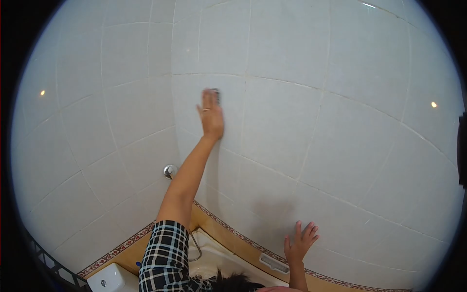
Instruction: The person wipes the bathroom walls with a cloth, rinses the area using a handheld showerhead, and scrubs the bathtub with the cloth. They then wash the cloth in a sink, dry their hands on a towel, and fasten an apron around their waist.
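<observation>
My left hand [212,119] is raised high against the pale tiled wall [282,126], near the corner. Its fingers are pressed over a small dark grey scrubbing pad [217,96], which is mostly hidden and slightly blurred; a ring shows on one finger. Lower down on the right, my right hand [300,245] rests against the same wall with its fingers spread and nothing held. A checked sleeve [164,253] covers my left upper arm.
A round chrome fitting [170,171] sticks out beside my left forearm. Below are a bathtub [219,255], a hose [197,248], a recessed soap dish [274,263] and a white toilet cistern [109,279]. A patterned border [221,221] runs along the lower wall.
</observation>
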`<state>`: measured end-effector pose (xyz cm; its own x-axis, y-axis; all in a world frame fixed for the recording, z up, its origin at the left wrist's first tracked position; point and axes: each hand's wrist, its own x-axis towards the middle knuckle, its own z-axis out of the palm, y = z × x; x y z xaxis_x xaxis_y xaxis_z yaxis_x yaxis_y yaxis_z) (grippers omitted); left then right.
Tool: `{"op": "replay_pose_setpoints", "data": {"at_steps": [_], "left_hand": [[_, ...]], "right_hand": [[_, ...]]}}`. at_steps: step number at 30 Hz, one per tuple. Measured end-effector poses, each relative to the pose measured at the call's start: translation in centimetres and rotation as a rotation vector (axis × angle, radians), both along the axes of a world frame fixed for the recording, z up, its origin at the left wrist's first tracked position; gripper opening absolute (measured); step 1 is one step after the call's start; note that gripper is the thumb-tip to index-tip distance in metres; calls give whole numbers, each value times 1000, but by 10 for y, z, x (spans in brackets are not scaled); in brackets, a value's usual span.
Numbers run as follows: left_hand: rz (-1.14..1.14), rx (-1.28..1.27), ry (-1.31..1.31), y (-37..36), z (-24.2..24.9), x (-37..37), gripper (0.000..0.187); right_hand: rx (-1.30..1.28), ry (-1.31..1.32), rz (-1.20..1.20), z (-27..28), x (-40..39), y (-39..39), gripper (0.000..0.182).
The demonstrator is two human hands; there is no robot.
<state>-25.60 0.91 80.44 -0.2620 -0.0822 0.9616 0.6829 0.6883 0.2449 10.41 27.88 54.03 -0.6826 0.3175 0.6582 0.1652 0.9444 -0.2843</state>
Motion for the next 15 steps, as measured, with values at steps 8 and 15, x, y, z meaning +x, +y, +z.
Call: {"op": "replay_pose_setpoints", "data": {"at_steps": [8, 15], "left_hand": [[19, -101, 24, 53, -17, 45, 72], [-247, -632, 446, 62, -13, 38, 51]], "right_hand": [[176, 122, -99, -41, -27, 3, 72], [318, 173, -213, -62, -53, 11, 75]]}}
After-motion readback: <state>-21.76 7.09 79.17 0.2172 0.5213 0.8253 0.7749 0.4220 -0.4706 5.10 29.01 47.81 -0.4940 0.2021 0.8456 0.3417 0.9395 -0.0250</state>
